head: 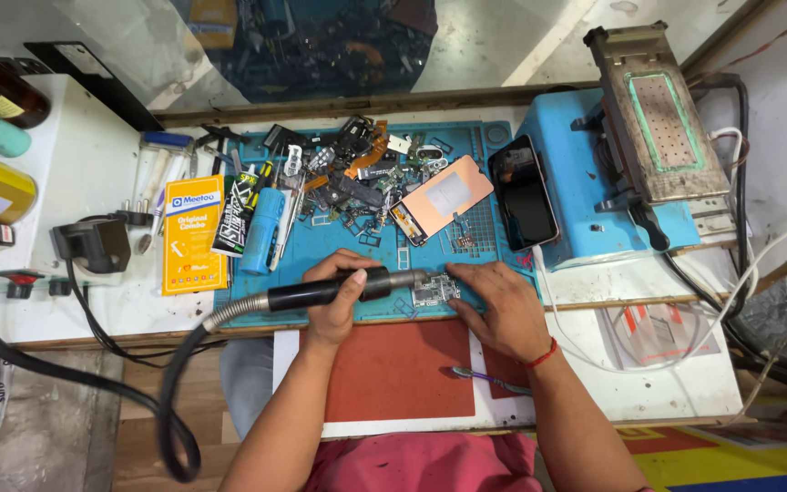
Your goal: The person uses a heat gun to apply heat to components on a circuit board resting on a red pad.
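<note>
The small circuit board (pixel 434 290) lies on the near edge of the blue work mat (pixel 321 251), and everything else I place from that board. My left hand (pixel 339 293) is wrapped fully round the black handle of the hot-air wand (pixel 348 288), whose metal nozzle ends right at the board's left side; my right hand (pixel 494 305) lies flat just right of the board, fingertips pressing on its edge, gripping nothing. I judge this to be the heating step, with the nozzle trained on the board while the other hand pins it; the next move, I think, calls for a steady nozzle and fingers kept off the hot spot. Behind the board sits a heap of loose phone parts (pixel 357 169), so no room there. Toward me lies the red pad (pixel 403 369) with a purple tool (pixel 489 380) on it, the freest ground. The wand's hose (pixel 175 401) loops off the table edge, left of the board.
</note>
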